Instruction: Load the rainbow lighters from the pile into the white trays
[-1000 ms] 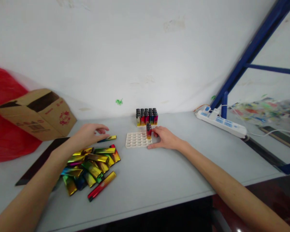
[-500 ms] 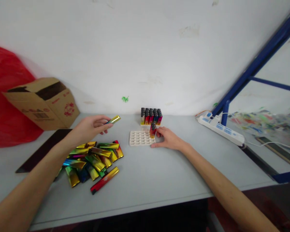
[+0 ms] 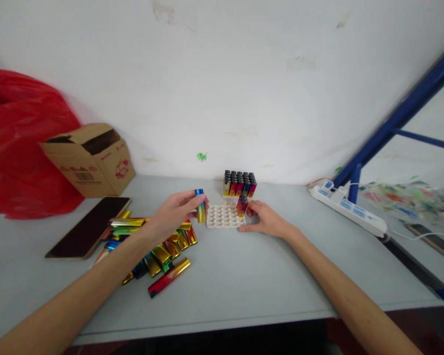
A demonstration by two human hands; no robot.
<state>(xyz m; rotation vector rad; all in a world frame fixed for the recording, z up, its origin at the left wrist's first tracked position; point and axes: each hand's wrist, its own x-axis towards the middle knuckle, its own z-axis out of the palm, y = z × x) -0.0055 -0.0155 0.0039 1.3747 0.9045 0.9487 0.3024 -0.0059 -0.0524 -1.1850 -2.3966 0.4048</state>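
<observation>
My left hand [image 3: 181,208] is closed around a shiny blue-and-gold lighter [image 3: 200,209], held upright just left of the white tray [image 3: 222,217]. The tray has rows of slots, and a few red-and-gold lighters [image 3: 241,206] stand in its right-hand column. At that end, my right hand [image 3: 261,218] grips the tray, its thumb at the front corner and its fingers beside the standing lighters. Under my left forearm lies a pile of metallic-coloured lighters [image 3: 163,252]. One red-and-gold lighter [image 3: 169,278] rests apart in front of the pile.
Behind the tray stands a block of upright lighters [image 3: 240,185] with black tops. A dark flat panel [image 3: 89,227], a cardboard box [image 3: 92,162] and a red plastic bag [image 3: 25,143] are on the left. A white power strip [image 3: 348,207] lies at right near a blue frame [image 3: 392,118].
My left hand has moved right from above the pile to the tray's left side, turning the lighter from nearly level to upright. My right hand stays at the tray. The view has shifted slightly.
</observation>
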